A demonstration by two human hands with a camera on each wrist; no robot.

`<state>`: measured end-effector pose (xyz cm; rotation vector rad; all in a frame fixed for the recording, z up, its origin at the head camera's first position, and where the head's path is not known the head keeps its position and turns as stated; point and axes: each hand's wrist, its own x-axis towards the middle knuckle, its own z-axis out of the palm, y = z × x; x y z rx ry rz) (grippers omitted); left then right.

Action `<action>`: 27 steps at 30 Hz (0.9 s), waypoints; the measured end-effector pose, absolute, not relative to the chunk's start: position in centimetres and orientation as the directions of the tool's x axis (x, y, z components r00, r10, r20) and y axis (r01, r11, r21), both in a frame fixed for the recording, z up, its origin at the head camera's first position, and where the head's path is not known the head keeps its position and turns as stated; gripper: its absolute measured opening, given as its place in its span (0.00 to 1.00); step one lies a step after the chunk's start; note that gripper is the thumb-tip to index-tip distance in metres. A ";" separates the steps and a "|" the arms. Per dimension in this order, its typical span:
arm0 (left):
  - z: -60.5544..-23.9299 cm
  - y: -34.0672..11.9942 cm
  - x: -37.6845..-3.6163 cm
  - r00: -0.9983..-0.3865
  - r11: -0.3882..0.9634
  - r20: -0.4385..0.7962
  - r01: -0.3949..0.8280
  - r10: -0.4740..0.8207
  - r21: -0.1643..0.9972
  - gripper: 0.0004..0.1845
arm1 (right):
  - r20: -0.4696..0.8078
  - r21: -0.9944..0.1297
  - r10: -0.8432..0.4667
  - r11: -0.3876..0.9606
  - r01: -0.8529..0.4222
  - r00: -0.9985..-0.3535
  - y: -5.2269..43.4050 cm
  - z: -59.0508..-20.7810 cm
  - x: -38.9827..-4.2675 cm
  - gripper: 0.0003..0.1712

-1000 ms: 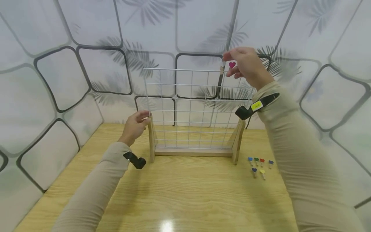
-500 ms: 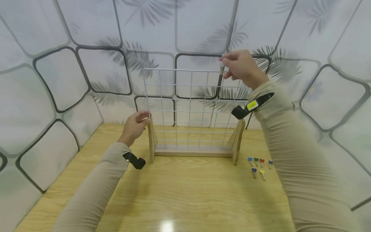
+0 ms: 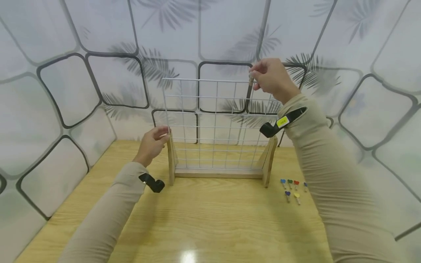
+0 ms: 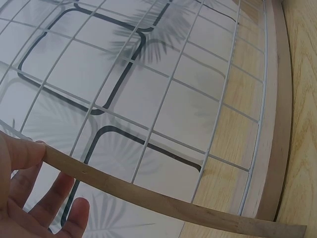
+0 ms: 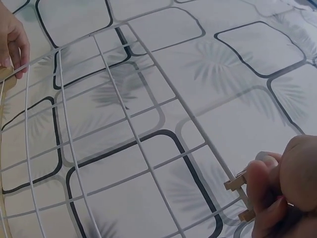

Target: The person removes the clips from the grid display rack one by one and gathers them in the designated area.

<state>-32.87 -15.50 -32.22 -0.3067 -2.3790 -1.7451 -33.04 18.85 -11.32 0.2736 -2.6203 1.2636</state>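
Observation:
A wire grid rack (image 3: pixel 218 173) with wooden side feet stands upright on the table. My right hand (image 3: pixel 271 77) pinches a small wooden clothespin (image 3: pixel 251 81) with a white top at the rack's top wire, toward its right end. In the right wrist view, this clothespin (image 5: pixel 235 184) straddles the wire. A second wooden clothespin (image 5: pixel 246 215) sits on the same wire just beyond, mostly hidden by my fingers. At the rack's left end, my left hand (image 3: pixel 151 144) holds the upper end of the wooden side piece (image 4: pixel 124 187), thumb on one side and fingers on the other.
Several heart-topped clothespins lie on the table right of the rack, among them a red one (image 3: pixel 296 183), a green one (image 3: pixel 290 182) and a yellow one (image 3: pixel 297 196). My right sleeve (image 3: pixel 329 160) passes beside them. A patterned cloth (image 3: pixel 227 33) hangs behind the rack.
My right hand has moved slightly left and down, closing its fingers on the white-topped clothespin. The pink heart beside it is now hidden behind that hand. My left hand stays put.

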 end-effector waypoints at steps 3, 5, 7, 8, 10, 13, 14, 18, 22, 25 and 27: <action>-32.3 -15.5 -32.8 -0.966 0.294 0.252 0.259 0.061 0.920 0.18 | 0.307 -0.748 -0.053 0.604 -0.275 -0.950 18.9 -11.3 -33.0 0.09; -32.3 -15.4 -32.7 -0.966 0.295 0.251 0.259 0.065 0.920 0.18 | 0.328 -0.761 -0.037 0.582 -0.287 -0.944 19.0 -11.2 -33.0 0.06; -32.3 -15.5 -32.8 -0.966 0.295 0.249 0.258 0.067 0.920 0.19 | 0.346 -0.773 -0.035 0.556 -0.306 -0.938 19.0 -11.0 -32.9 0.06; -32.3 -15.5 -32.8 -0.966 0.295 0.251 0.259 0.068 0.920 0.19 | 0.351 -0.781 -0.038 0.540 -0.315 -0.936 19.1 -10.9 -32.8 0.06; -32.3 -15.5 -32.9 -0.966 0.292 0.250 0.259 0.068 0.920 0.19 | 0.351 -0.799 -0.053 0.503 -0.328 -0.935 19.1 -10.7 -32.5 0.08; -32.3 -15.6 -33.0 -0.966 0.287 0.249 0.258 0.068 0.923 0.19 | 0.348 -0.796 -0.091 0.498 -0.345 -0.933 19.4 -10.7 -31.9 0.13; -32.3 -15.6 -33.0 -0.966 0.288 0.248 0.257 0.069 0.922 0.19 | 0.344 -0.790 -0.105 0.504 -0.348 -0.933 19.5 -10.8 -31.7 0.14; -32.2 -15.7 -33.0 -0.965 0.293 0.250 0.260 0.074 0.920 0.19 | 0.332 -0.741 -0.155 0.567 -0.359 -0.930 20.1 -11.5 -30.7 0.18; -32.3 -15.7 -33.0 -0.966 0.294 0.246 0.258 0.077 0.920 0.19 | 0.301 -0.739 -0.176 0.578 -0.346 -0.937 21.0 -12.7 -29.8 0.19; -32.3 -15.7 -33.1 -0.966 0.295 0.246 0.259 0.080 0.920 0.19 | 0.299 -0.730 -0.184 0.588 -0.349 -0.936 21.9 -13.7 -29.2 0.19; -32.3 -15.7 -33.2 -0.966 0.295 0.247 0.260 0.082 0.919 0.20 | 0.301 -0.716 -0.187 0.604 -0.351 -0.935 22.6 -14.4 -28.9 0.19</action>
